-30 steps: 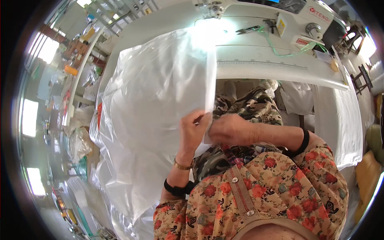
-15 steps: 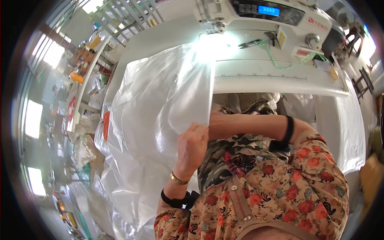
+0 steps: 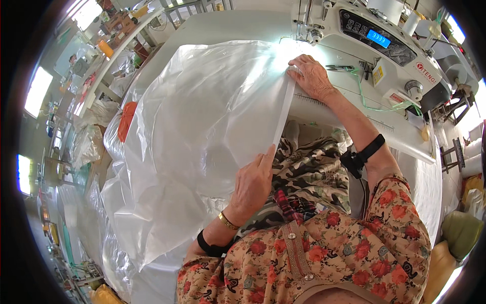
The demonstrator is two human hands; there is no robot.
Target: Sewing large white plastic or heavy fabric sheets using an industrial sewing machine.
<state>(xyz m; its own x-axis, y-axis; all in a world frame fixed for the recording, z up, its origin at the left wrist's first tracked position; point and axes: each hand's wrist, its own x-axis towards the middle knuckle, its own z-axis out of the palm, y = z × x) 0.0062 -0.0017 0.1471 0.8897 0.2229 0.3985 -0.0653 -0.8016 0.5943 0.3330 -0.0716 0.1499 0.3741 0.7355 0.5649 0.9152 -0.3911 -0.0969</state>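
Observation:
A large, translucent white plastic sheet (image 3: 192, 116) spreads over the left side of the sewing table and drapes down beside my lap. Its straight right edge runs from the lit needle area toward me. My left hand (image 3: 254, 181) holds that edge near its lower end, index finger stretched along it and the other fingers bent. Close to the needle, my right hand (image 3: 313, 77) lies on the upper end of the edge, fingers spread and slightly curved. The white sewing machine (image 3: 354, 38) stands just beyond it; glare hides the needle and presser foot.
Thread snips (image 3: 340, 68) and a green cord (image 3: 360, 88) lie on the machine bed right of my right hand. An orange bundle (image 3: 126, 121) sits at the sheet's left side. A cluttered side table (image 3: 104, 76) stands at far left. Bags (image 3: 460, 233) are piled at right.
My right hand has come out from behind the sheet and up to its edge by the needle. My left index finger has straightened. The view has shifted.

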